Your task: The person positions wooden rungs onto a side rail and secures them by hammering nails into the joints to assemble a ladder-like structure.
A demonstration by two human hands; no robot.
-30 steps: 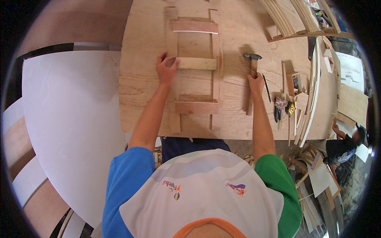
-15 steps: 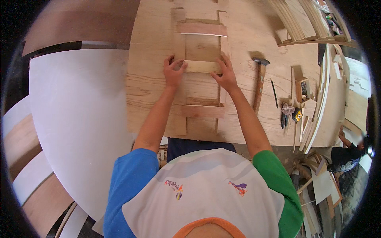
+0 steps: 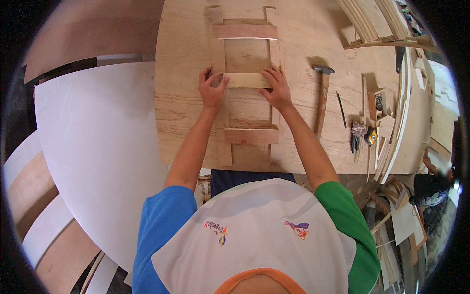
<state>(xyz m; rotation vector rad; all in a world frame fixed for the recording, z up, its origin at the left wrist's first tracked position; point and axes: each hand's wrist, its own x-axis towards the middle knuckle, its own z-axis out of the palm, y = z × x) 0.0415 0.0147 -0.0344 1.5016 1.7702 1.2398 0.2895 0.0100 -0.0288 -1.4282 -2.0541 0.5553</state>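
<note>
A pale wooden slat (image 3: 245,80) lies crosswise over two long parallel wood strips on the plywood table. My left hand (image 3: 212,88) grips its left end between thumb and fingers, by the left strip (image 3: 223,110). On its right end, my right hand (image 3: 276,88) has the thumb at the near edge and the fingers over the far edge, above the right strip (image 3: 275,115). A reddish crosspiece (image 3: 247,32) spans the strips farther off, and a second reddish crosspiece (image 3: 251,136) spans them nearer to me.
Right of the strips lie a hammer (image 3: 322,100), a pencil (image 3: 340,109), pliers (image 3: 354,142), a yellow-black tape measure (image 3: 371,135) and a small wooden box (image 3: 377,104). A white panel (image 3: 93,147) stands left of the plywood table (image 3: 183,132). Another person (image 3: 433,188) is at the far right.
Both hands stay on the slat's ends, and the right fingers now lie farther over its top. The whole view has shifted slightly; the crosspieces and tools keep their places on the table.
</note>
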